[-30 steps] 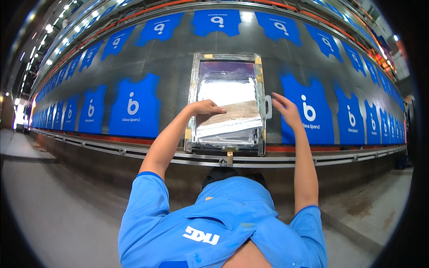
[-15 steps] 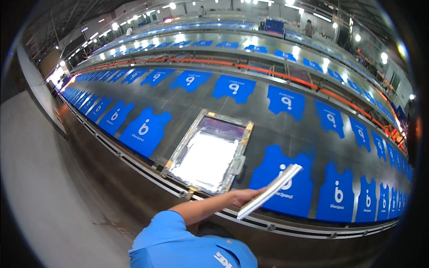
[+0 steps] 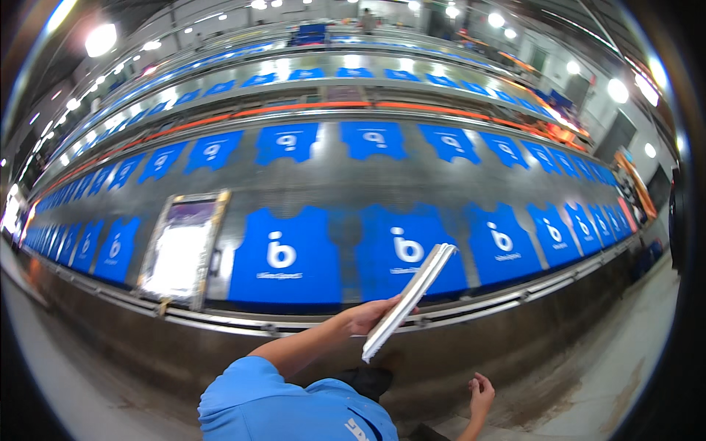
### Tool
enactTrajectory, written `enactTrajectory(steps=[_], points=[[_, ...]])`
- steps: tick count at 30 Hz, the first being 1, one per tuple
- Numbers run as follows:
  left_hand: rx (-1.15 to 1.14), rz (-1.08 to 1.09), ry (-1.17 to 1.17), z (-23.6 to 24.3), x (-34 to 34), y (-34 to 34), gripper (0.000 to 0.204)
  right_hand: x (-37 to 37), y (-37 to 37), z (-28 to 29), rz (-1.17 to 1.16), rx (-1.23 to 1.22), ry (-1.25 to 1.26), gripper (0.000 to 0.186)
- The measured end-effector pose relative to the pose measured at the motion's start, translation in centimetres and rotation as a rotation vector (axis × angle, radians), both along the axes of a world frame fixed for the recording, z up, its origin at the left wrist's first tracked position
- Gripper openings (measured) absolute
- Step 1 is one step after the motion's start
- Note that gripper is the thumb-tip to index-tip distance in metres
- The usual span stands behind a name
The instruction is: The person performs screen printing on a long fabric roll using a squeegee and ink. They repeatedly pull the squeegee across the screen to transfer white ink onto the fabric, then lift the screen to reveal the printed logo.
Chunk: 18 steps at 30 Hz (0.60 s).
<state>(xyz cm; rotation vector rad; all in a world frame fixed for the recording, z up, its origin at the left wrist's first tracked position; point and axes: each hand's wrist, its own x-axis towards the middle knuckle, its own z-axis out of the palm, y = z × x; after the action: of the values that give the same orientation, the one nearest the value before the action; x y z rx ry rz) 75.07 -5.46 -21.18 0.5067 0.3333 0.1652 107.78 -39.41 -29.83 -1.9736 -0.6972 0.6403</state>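
My left hand (image 3: pixel 373 316) is closed round a long wooden squeegee (image 3: pixel 409 301) with a white-coated blade, held tilted diagonally in front of the table edge and partly over a blue sleeveless garment (image 3: pixel 379 235). My right hand (image 3: pixel 479 388) is low at the right, empty, with loosely bent fingers apart. At the left, a metal-framed screen (image 3: pixel 180 250) rests on the long dark printing table (image 3: pixel 338 185), white ink over much of its surface. Blue garments with white prints (image 3: pixel 279 235) lie in two rows along the table.
A metal rail (image 3: pixel 287 323) runs along the near edge, above the concrete floor (image 3: pixel 603 382). Further tables with blue pieces (image 3: pixel 353 73) and orange rails (image 3: pixel 441 110) stretch behind. A blue container (image 3: pixel 312 35) and a distant person (image 3: pixel 368 22) are at the back, under bright lamps.
My left hand has lifted the squeegee off the screen and carried it right. My right hand has dropped from beside the screen. My view has turned, leaving the screen at the left.
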Motion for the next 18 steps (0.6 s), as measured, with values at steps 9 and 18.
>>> enactTrajectory(steps=[9,18], points=[[-0.034,-0.209,-0.126,-2.0,32.8,1.9,0.051,21.3,-20.1,-16.4,-0.483,-0.735,-0.224,0.027],[-0.378,-0.585,-0.368,-0.8,63.6,-3.1,0.046,27.8,-15.4,-18.1,-0.643,-0.467,0.294,0.02]])
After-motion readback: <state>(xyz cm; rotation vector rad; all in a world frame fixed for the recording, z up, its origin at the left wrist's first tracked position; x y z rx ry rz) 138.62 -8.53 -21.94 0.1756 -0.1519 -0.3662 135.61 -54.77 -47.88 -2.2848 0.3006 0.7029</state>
